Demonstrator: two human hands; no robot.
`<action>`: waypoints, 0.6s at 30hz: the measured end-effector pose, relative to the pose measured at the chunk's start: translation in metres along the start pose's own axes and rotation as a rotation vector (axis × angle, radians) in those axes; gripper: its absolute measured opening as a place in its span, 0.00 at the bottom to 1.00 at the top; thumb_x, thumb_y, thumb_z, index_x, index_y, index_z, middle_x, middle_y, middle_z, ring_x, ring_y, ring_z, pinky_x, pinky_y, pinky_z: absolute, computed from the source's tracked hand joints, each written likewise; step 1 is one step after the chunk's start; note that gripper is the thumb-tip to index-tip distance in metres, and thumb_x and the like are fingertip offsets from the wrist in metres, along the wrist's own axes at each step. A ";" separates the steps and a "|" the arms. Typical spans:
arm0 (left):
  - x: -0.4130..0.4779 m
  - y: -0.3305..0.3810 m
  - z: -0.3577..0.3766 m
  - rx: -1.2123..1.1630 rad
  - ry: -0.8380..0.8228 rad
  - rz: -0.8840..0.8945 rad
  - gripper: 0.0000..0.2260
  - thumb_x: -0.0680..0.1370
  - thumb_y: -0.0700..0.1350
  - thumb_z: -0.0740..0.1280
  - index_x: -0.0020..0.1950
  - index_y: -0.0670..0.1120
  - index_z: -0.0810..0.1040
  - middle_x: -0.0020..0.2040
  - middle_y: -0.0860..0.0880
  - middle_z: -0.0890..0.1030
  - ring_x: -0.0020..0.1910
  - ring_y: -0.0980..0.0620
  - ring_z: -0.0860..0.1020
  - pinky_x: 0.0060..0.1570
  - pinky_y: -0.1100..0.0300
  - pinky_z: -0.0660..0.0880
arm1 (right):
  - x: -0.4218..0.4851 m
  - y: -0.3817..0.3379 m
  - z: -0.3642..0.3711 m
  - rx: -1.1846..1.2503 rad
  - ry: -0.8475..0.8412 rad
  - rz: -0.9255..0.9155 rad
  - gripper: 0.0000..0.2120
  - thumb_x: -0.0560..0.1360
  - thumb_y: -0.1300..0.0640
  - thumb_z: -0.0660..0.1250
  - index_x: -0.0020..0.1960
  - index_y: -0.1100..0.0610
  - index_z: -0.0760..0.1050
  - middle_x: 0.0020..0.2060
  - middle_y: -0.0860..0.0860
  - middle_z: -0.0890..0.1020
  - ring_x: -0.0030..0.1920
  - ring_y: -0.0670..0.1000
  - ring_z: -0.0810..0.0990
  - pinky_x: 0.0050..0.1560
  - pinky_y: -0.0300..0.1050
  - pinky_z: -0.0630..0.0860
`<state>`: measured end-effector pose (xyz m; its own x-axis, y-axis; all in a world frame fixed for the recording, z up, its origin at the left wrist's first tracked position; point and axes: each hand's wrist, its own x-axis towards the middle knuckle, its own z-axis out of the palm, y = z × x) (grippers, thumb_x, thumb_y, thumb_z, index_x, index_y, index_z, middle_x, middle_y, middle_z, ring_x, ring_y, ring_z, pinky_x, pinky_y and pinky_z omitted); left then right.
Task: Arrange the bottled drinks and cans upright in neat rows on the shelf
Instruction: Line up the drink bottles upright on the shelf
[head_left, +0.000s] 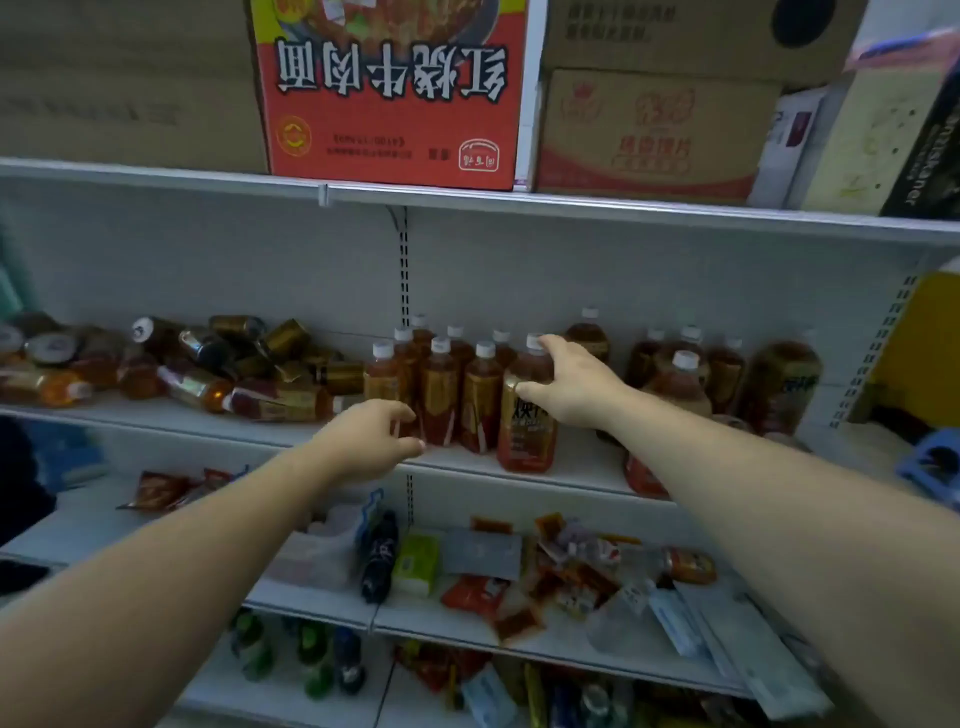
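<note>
Step in hand: the person is working the upright block, setting the front bottle (524, 415) into line at the right end of the upright bottles (441, 387) on the shelf (171, 415).
Right hand: the right hand (574, 387) is gripping that front bottle high up, thumb pressing on the shoulder, fingers wrapping round by the white cap.
Left hand: the left hand (371, 436) is hovering low at the left end of the row, fingers loosely curled with a gap to the thumb and holding nothing; I cannot tell if it is touching a bottle.
Left to do: a heap of cans and bottles (208, 364) is lying on its side along the left of the same shelf.
Next move, I'd judge: squaring the gripped bottle with its neighbours, then reaching left to stand the fallen ones up.
Bottle labels: gold and brown, one large dark character showing, too blurred to read.
Red carton (395, 88): sitting upside down on the top shelf, reading 红烧牛肉面.
Black box (930, 150): far right, showing letters ending "aner".
</note>
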<state>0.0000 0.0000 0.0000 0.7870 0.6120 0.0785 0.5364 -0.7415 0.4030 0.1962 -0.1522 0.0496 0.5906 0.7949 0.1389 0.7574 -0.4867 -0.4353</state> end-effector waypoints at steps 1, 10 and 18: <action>0.013 -0.007 -0.002 -0.009 0.023 0.000 0.25 0.76 0.54 0.67 0.70 0.48 0.69 0.67 0.47 0.74 0.61 0.49 0.75 0.58 0.56 0.73 | 0.011 -0.001 0.005 -0.005 0.023 0.001 0.37 0.76 0.42 0.66 0.78 0.51 0.53 0.75 0.52 0.60 0.72 0.56 0.65 0.66 0.48 0.66; 0.136 -0.065 0.000 -0.277 0.267 -0.208 0.44 0.71 0.51 0.73 0.78 0.50 0.48 0.76 0.41 0.53 0.74 0.39 0.57 0.70 0.43 0.62 | 0.101 0.012 0.046 0.151 0.143 0.216 0.50 0.69 0.43 0.74 0.78 0.51 0.45 0.76 0.53 0.58 0.73 0.56 0.63 0.67 0.46 0.65; 0.175 -0.093 0.042 -0.584 0.138 -0.195 0.31 0.63 0.49 0.77 0.62 0.46 0.71 0.54 0.51 0.79 0.54 0.52 0.79 0.55 0.51 0.76 | 0.119 0.040 0.096 0.408 0.477 0.243 0.23 0.67 0.47 0.76 0.57 0.51 0.71 0.53 0.45 0.78 0.55 0.47 0.77 0.52 0.40 0.69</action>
<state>0.1012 0.1645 -0.0623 0.6238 0.7796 0.0548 0.3802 -0.3640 0.8503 0.2699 -0.0417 -0.0364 0.8600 0.3878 0.3318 0.4774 -0.3812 -0.7917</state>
